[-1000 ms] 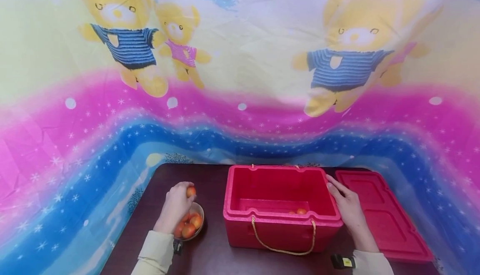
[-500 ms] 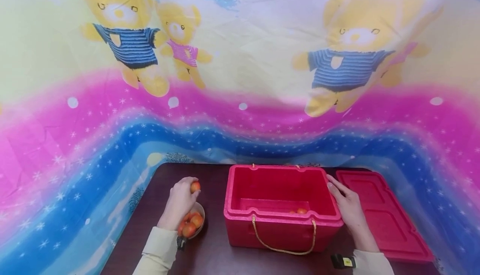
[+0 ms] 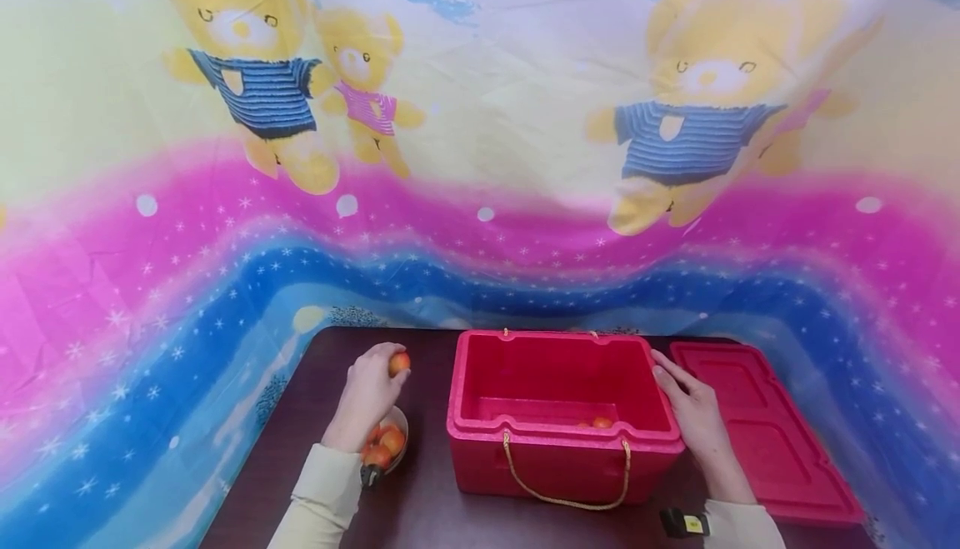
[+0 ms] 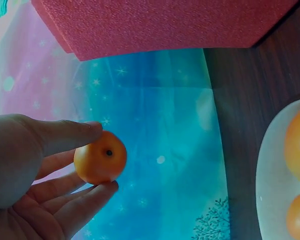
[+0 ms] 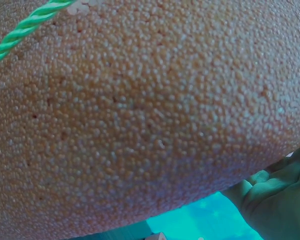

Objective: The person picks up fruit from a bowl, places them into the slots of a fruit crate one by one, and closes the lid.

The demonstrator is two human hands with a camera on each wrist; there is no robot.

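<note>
My left hand [image 3: 367, 391] pinches a small round red-and-yellow fruit [image 3: 400, 363] between thumb and fingertips, above the table beyond the bowl. In the left wrist view the fruit [image 4: 101, 157] shows a small dark spot, and the fingers support its lower side. A pale bowl [image 3: 407, 441] of similar fruits [image 3: 392, 442] sits below the left wrist, partly hidden by it. My right hand [image 3: 693, 411] rests on the right side of the red foam box [image 3: 555, 466], fairly straight fingers at the rim. Inside the lidless box some fruits [image 3: 602, 422] show above the near wall.
The red lid [image 3: 772, 441] lies flat on the dark table [image 3: 420, 516], right of the box. A rope handle [image 3: 562, 501] hangs on the box's near side. A patterned bear curtain [image 3: 480, 241] hangs behind the table.
My left hand has lifted the fruit away from the bowl, moving farther back and slightly right. My right hand stays against the box.
</note>
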